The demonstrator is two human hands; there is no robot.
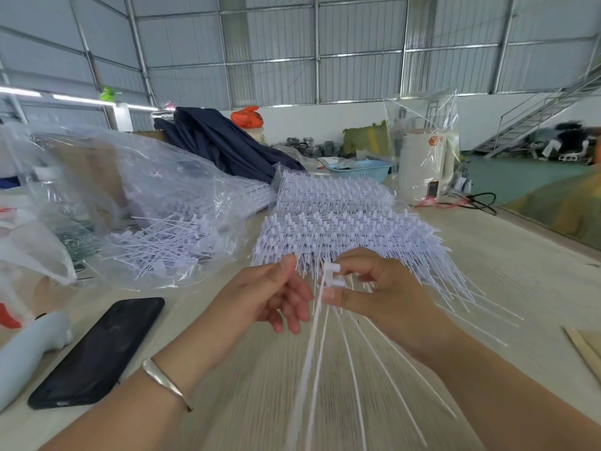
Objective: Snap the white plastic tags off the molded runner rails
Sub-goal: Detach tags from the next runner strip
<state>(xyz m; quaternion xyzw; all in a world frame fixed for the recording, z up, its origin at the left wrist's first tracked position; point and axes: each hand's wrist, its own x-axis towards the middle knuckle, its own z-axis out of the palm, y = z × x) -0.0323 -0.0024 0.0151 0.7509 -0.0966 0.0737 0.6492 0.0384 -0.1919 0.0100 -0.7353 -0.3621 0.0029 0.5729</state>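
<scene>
Hands meeting above the pale wooden surface (487,262), just in front of the stacked runner rails (344,229). Right hand (387,294) pinching a few white tags (333,275) by their blocky heads between thumb and curled fingers, long thin tails trailing toward the camera and blurring out at the bottom edge. Left hand (276,297) hanging just beside, fingers loosely curled; hard to say whether gripping a strand or nothing, the fingertips smearing into the white bristles. Wearing a silver bangle (166,382) on the left wrist. Lying at left: clear plastic bag (146,203) holding loose snapped tags, contents hazing behind the film. Resting nearer: black phone (97,349). Sitting far right, partly cut off: someone in a yellowish garment, blurring.
</scene>
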